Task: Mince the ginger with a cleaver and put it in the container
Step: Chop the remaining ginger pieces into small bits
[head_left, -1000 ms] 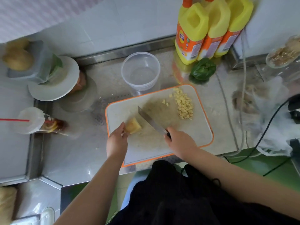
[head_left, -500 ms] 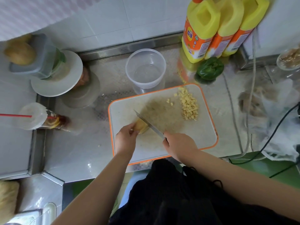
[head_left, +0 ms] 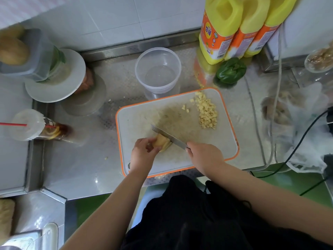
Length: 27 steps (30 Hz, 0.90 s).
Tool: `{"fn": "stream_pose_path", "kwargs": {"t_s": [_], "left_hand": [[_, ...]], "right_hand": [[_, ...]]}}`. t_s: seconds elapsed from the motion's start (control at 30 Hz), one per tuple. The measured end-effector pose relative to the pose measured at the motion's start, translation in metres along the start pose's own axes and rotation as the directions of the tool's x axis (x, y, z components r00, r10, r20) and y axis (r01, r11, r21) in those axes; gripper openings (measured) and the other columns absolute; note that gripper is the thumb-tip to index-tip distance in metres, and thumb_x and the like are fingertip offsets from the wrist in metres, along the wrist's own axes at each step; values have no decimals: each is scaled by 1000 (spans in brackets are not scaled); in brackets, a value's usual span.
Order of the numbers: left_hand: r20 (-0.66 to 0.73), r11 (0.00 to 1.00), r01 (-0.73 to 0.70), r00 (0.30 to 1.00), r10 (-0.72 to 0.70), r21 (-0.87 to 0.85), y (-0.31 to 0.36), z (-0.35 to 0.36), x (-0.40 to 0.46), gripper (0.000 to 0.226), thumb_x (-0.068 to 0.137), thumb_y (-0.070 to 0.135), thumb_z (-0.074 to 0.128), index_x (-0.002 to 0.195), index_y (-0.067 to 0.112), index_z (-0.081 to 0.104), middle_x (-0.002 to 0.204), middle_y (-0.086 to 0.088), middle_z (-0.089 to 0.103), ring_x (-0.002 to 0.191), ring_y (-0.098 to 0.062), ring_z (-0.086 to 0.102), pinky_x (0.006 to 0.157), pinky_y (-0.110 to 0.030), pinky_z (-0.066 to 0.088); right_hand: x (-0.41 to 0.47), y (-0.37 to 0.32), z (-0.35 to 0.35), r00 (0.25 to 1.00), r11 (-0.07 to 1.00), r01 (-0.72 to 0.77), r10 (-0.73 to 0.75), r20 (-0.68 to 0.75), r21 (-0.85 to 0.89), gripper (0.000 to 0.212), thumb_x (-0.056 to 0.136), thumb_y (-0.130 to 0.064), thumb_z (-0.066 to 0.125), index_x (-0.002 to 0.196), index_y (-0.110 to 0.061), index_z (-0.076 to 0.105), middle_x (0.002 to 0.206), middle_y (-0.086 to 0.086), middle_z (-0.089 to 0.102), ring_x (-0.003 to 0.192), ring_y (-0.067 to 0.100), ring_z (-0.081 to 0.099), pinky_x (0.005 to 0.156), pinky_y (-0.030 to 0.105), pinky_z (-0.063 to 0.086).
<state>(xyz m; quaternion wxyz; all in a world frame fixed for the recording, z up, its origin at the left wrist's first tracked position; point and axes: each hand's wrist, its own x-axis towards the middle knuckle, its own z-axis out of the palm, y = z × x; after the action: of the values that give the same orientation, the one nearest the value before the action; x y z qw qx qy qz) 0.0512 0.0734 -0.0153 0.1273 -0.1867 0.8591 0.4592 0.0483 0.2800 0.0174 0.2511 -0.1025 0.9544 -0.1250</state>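
A yellow chunk of ginger [head_left: 162, 142] lies on the white, orange-rimmed cutting board [head_left: 223, 141]. My left hand [head_left: 143, 153] pinches the chunk from the left. My right hand [head_left: 204, 156] grips the handle of the cleaver [head_left: 168, 135], whose blade rests across the chunk's right side, tip pointing up-left. A pile of diced ginger [head_left: 207, 112] sits at the board's far right corner, with a few loose bits beside it. The clear round plastic container [head_left: 158, 73] stands empty just behind the board.
Three yellow bottles [head_left: 239, 27] and a green pepper [head_left: 230, 70] stand at the back right. A cup with a red straw [head_left: 37, 125] and a white plate [head_left: 55, 76] sit at the left. Cables and plastic bags [head_left: 306, 127] crowd the right side.
The cleaver blade has come down from beside the ginger chunk onto it. My left hand has shifted its grip closer around the chunk.
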Motion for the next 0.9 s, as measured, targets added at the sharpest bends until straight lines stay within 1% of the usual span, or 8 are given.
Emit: {"fn": "stream_pose_path", "kwargs": {"t_s": [0.13, 0.3, 0.53, 0.63, 0.73, 0.8, 0.83, 0.9], "left_hand": [[46, 997, -50, 998, 47, 66, -8, 1, -2, 46, 74, 15, 81, 115, 25, 61, 104, 9, 54, 85, -3, 57, 75, -16, 45], [62, 974, -96, 994, 85, 205, -7, 3, -2, 53, 79, 12, 76, 125, 18, 50, 116, 3, 49, 89, -13, 56, 80, -23, 43], [47, 957, -47, 998, 35, 288, -4, 5, -6, 41, 84, 19, 71, 118, 17, 47, 114, 3, 48, 93, -13, 55, 76, -27, 37], [80, 945, -75, 995, 53, 319, -7, 6, -2, 42, 83, 25, 72, 116, 18, 47, 116, 2, 45, 101, -20, 56, 83, -32, 42], [121, 911, -120, 990, 79, 394, -8, 5, -2, 60, 77, 41, 77, 121, 18, 44, 123, 2, 38, 115, -19, 46, 95, -37, 44], [105, 837, -209, 978, 180, 505, -7, 7, -5, 69, 74, 55, 72, 123, 16, 44, 126, 0, 35, 118, -18, 36, 97, -36, 41], [80, 815, -265, 962, 262, 516, -7, 8, -6, 64, 77, 57, 67, 120, 15, 47, 125, -1, 37, 116, -20, 36, 95, -36, 41], [5, 787, -411, 888, 460, 460, -10, 12, -6, 40, 88, 46, 54, 106, 11, 57, 113, -5, 50, 104, -25, 45, 85, -38, 47]], "right_hand": [[-2, -7, 12, 1000, 1000, -17, 17, 7, 3, 20, 102, -26, 30, 99, -16, 48, 69, 1, 49, 64, 27, 51, 51, 31, 34], [-6, -7, 12, 1000, 999, 21, -22, 16, 45, 17, 102, -26, 31, 88, -18, 36, 58, -4, 37, 53, 22, 40, 43, 30, 20], [-6, -6, 10, 999, 999, 37, -37, 6, 19, 17, 102, -25, 33, 86, -18, 35, 56, -4, 36, 53, 24, 41, 43, 30, 21], [-5, -1, 7, 1000, 1000, 11, -11, 3, 18, 18, 102, -28, 34, 89, -18, 42, 58, -5, 37, 58, 24, 44, 44, 30, 22], [-3, 0, 6, 999, 999, -36, 37, -12, 41, 21, 101, -30, 35, 86, -17, 40, 60, -3, 42, 61, 24, 47, 50, 30, 29], [-2, 0, 5, 999, 997, -44, 45, -20, 58, 21, 101, -30, 35, 84, -18, 40, 60, -3, 43, 61, 24, 48, 50, 30, 29], [-2, 0, 5, 999, 998, -41, 42, -22, 52, 22, 101, -30, 36, 84, -18, 40, 59, -4, 41, 61, 25, 47, 48, 30, 27], [-3, -1, 5, 999, 1000, -26, 26, -30, 15, 21, 101, -30, 35, 85, -17, 40, 58, -5, 38, 60, 25, 46, 44, 29, 22]]}}
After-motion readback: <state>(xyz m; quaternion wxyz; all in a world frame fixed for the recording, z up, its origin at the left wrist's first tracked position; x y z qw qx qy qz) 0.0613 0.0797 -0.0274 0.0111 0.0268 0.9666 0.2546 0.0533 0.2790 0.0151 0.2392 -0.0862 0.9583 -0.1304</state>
